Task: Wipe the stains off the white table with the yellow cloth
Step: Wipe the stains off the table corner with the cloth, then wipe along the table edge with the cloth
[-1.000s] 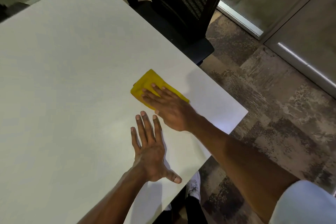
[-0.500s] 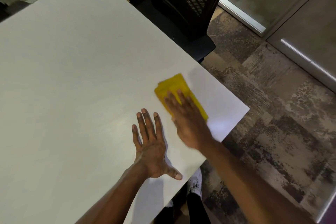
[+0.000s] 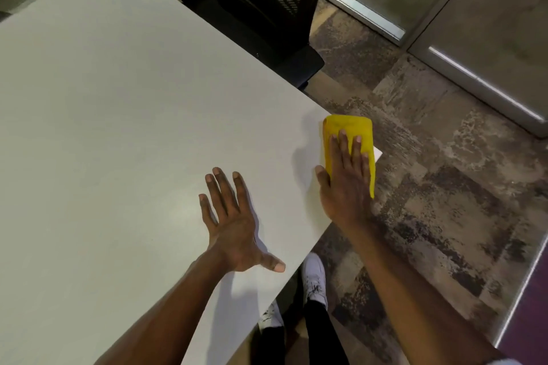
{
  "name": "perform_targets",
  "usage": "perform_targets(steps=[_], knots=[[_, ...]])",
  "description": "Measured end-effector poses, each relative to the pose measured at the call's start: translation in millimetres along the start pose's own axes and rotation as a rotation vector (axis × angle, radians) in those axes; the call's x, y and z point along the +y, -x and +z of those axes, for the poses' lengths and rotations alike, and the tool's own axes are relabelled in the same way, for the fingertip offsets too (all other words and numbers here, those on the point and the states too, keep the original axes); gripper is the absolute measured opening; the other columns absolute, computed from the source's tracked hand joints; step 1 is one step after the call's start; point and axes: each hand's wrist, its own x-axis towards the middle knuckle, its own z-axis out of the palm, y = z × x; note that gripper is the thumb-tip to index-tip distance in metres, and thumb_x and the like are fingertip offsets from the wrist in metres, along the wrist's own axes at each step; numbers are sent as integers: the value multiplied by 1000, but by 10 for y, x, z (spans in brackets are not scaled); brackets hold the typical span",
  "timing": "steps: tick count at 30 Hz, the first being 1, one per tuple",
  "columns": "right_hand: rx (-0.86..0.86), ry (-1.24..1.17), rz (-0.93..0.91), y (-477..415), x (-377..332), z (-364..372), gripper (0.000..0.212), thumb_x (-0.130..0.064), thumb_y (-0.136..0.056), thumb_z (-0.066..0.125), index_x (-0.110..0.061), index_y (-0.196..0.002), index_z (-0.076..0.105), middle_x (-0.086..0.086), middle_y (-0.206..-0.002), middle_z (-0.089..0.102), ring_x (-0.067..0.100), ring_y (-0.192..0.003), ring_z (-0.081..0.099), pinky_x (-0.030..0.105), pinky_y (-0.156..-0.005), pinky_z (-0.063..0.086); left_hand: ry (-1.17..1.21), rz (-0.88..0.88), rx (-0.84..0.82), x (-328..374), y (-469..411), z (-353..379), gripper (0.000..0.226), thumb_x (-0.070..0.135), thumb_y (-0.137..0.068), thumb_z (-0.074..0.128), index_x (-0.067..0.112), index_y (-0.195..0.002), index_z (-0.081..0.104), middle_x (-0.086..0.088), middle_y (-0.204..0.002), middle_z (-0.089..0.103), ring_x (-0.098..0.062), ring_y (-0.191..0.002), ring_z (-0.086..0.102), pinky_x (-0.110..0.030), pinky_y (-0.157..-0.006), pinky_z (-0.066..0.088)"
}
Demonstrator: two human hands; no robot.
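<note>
Yellow folded cloth [image 3: 350,139] under the flat, spread right hand [image 3: 345,190] overhangs the white table [image 3: 118,127] corner at centre right and could slip off.

The white table [image 3: 118,127] lies bare and open; a black chair [image 3: 267,9] crowds its far edge.

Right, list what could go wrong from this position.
1. The yellow cloth lies at the corner of the white table, part of it past the edge; another outward stroke could push it off onto the floor.
2. The right hand presses flat near that edge and might slip off.
3. The left hand rests flat on the surface and may leave fresh smudges.
</note>
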Motion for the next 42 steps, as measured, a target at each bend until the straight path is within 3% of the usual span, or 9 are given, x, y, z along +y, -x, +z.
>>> perform_targets(steps=[7, 14, 21, 26, 28, 31, 36, 39, 42], knots=[[74, 9, -213, 1165, -179, 399, 81, -12, -104, 56, -19, -172, 13, 2, -181, 6, 31, -168, 1, 56, -134, 21, -9, -12, -57, 57, 67, -92, 204, 106, -21, 72, 9, -147, -56, -23, -147, -68, -43, -140, -62, -68, -118, -31], [206, -458, 100, 1779, -557, 448, 100, 24, -81, 57, -10, -168, 24, 9, -181, 7, 29, -168, 9, 48, -127, 38, -27, -15, -72, 71, 31, -38, 199, 119, -9, 39, 12, -147, -56, -20, -147, -69, -43, -141, -61, -68, -119, -32], [416, -834, 466, 1814, -820, 419, 57, -1, -102, 60, 7, -156, 42, 16, -165, 44, 23, -155, 41, 9, -124, 24, -77, -31, -73, 129, 48, -24, 204, 108, -16, 66, 12, -147, -56, -18, -147, -69, -34, -137, -66, -62, -117, -35], [340, -1083, 619, 1780, -667, 522, 60, -24, -107, 58, -8, -162, 38, 12, -159, 54, 27, -146, 54, 40, -121, 43, -90, -90, -59, 191, 45, -13, 207, 107, -8, 64, 12, -146, -56, -17, -148, -68, -31, -133, -68, -57, -117, -35], [314, -1094, 648, 1588, -516, 542, 58, -19, -108, 58, -10, -163, 39, 16, -156, 55, 31, -145, 54, 44, -120, 42, -95, -122, -39, 223, 53, -11, 209, 114, 0, 49, 11, -153, -49, -22, -157, -59, -31, -139, -62, -54, -118, -32], [319, -1055, 654, 1381, -407, 576, 55, -18, -109, 58, -14, -162, 43, 26, -146, 59, 40, -136, 56, 42, -117, 43, -85, -128, 12, 309, 117, -30, 201, 108, -18, 64, 11, -159, -42, -21, -165, -50, -30, -150, -53, -57, -124, -25], [368, -1018, 542, 1681, -485, 828, 55, -38, -110, 50, -34, -163, 41, 8, -151, 59, 19, -134, 55, 32, -116, 43, 14, -186, 306, 517, -21, -86, 142, 88, -62, 81, -5, -156, 33, -29, -164, 25, -47, -159, 19, -67, -129, 27], [361, -865, 488, 1971, -518, 997, 53, -56, -112, 28, -51, -165, 24, -8, -148, 54, 6, -130, 52, 11, -119, 30, -15, -154, 410, 928, -161, -47, 134, 80, -79, 74, -8, -165, 22, -34, -176, 8, -45, -166, 0, -60, -136, 7], [295, -744, 477, 1943, -389, 1022, 53, -59, -111, 22, -58, -163, 15, -16, -140, 51, 9, -112, 62, 29, -100, 52, -76, -53, 432, 1343, -423, -18, 125, 77, -88, 62, -3, -170, 11, -29, -179, -9, -40, -168, -15, -50, -134, -7]])
